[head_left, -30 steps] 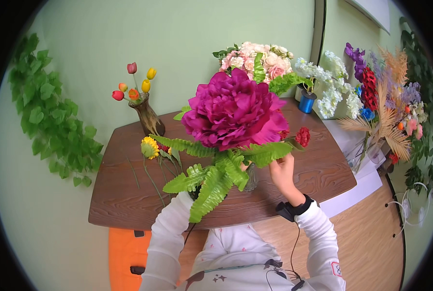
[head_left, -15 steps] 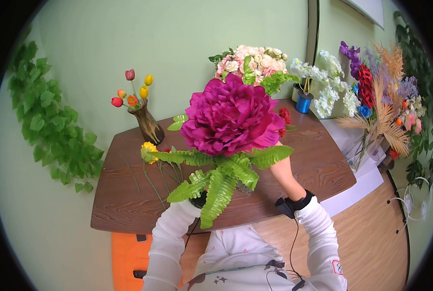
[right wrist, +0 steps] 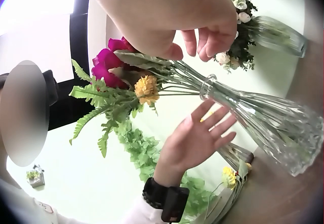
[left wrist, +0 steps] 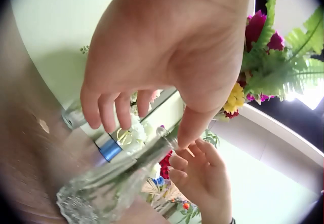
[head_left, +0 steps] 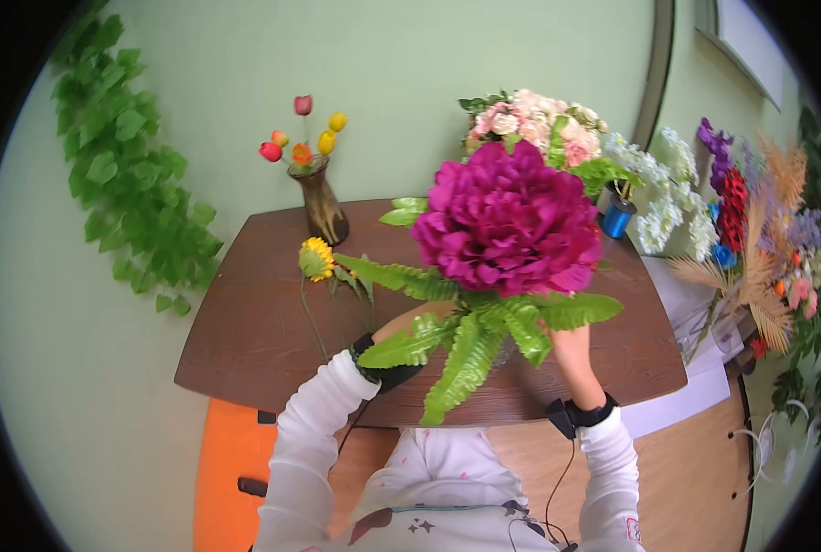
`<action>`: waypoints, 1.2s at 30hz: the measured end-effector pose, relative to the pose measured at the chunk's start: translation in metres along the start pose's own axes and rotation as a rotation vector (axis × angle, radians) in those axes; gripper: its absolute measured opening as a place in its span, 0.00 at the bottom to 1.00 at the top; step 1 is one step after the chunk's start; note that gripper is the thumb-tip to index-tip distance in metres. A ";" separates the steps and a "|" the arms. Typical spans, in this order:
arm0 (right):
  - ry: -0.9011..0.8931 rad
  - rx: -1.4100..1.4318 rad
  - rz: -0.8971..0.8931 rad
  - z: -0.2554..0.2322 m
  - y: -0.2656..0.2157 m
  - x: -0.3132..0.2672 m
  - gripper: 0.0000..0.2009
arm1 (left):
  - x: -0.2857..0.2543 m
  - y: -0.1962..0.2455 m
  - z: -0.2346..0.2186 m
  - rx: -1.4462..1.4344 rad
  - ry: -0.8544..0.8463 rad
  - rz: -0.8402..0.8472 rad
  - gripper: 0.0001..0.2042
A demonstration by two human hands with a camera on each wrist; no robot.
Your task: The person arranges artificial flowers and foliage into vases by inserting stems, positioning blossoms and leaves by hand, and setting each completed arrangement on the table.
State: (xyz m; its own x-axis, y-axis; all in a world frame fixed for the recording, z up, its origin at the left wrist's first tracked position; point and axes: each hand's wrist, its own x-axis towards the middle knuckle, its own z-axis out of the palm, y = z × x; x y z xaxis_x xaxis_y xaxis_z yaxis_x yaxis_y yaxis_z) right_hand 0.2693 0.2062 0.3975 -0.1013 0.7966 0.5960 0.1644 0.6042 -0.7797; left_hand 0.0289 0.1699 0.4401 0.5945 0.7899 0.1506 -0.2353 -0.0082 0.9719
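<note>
A glass vase (right wrist: 273, 125) stands on the table holding a bouquet with a large magenta peony (head_left: 507, 221), fern-like leaves (head_left: 465, 368) and a yellow flower (right wrist: 147, 89). My left hand (head_left: 419, 319) is beside the vase neck, partly behind leaves; in the right wrist view that hand (right wrist: 187, 140) has its fingers spread. On the other side, my right hand (head_left: 568, 348) is close to the stems (right wrist: 185, 77), fingers loosely bent with a gap to the thumb. In the left wrist view the right hand (left wrist: 205, 181) appears beyond the vase neck (left wrist: 167, 138).
Loose stems with a yellow flower (head_left: 316, 259) lie on the table's left part (head_left: 235, 340). Behind stand a brown vase (head_left: 323, 207) of tulips, pink-white roses (head_left: 530, 120) and a blue spool (head_left: 618, 219). Mixed flowers (head_left: 741, 221) stand at the right.
The head view has shifted, so the table and bouquet appear farther right. More of my left hand shows beneath the leaves, and the red flowers beside the peony have gone mostly out of sight.
</note>
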 end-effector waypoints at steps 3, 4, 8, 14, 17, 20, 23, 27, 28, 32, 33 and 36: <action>0.146 0.262 0.114 0.000 -0.002 -0.009 0.07 | 0.015 -0.029 -0.062 0.603 -0.079 -0.066 0.24; 0.164 0.256 0.197 -0.003 -0.001 -0.013 0.06 | 0.021 -0.018 -0.068 1.114 -0.273 -0.149 0.24; 0.176 0.250 0.299 -0.007 -0.001 -0.018 0.03 | -0.003 -0.076 -0.153 1.118 0.240 -0.177 0.25; 0.089 0.247 0.288 -0.002 -0.008 -0.022 0.03 | -0.020 -0.058 -0.165 1.290 0.561 -0.751 0.24; 0.042 0.178 0.298 0.003 -0.010 -0.024 0.05 | -0.022 -0.058 -0.155 1.283 0.551 -0.772 0.22; 0.057 0.201 0.368 0.010 -0.016 -0.026 0.07 | -0.021 -0.063 -0.153 1.285 0.589 -0.739 0.21; 0.088 0.229 0.412 0.010 0.008 -0.037 0.10 | -0.019 -0.074 -0.164 1.261 0.653 -0.713 0.20; 0.132 0.158 0.367 0.016 0.031 -0.048 0.10 | -0.016 -0.091 -0.184 1.173 0.699 -0.587 0.18; 0.136 0.156 0.368 0.018 0.019 -0.046 0.10 | -0.016 -0.092 -0.181 0.981 0.760 -0.437 0.15; -0.108 0.230 0.373 0.027 -0.015 -0.036 0.07 | -0.016 -0.060 -0.143 0.419 0.805 -0.129 0.09; -0.169 0.228 0.393 0.028 -0.015 -0.037 0.06 | -0.017 -0.051 -0.134 0.422 0.800 -0.133 0.09; -0.216 0.312 0.402 0.035 0.000 -0.044 0.05 | -0.018 -0.041 -0.112 0.393 0.777 -0.038 0.08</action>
State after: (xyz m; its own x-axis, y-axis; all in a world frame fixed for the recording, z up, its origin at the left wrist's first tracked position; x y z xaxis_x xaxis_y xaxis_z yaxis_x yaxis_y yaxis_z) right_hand 0.2393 0.1718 0.3648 -0.2950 0.9316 0.2124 -0.0639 0.2026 -0.9772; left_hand -0.0582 0.2248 0.3777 -0.1299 0.9874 0.0898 0.1421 -0.0711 0.9873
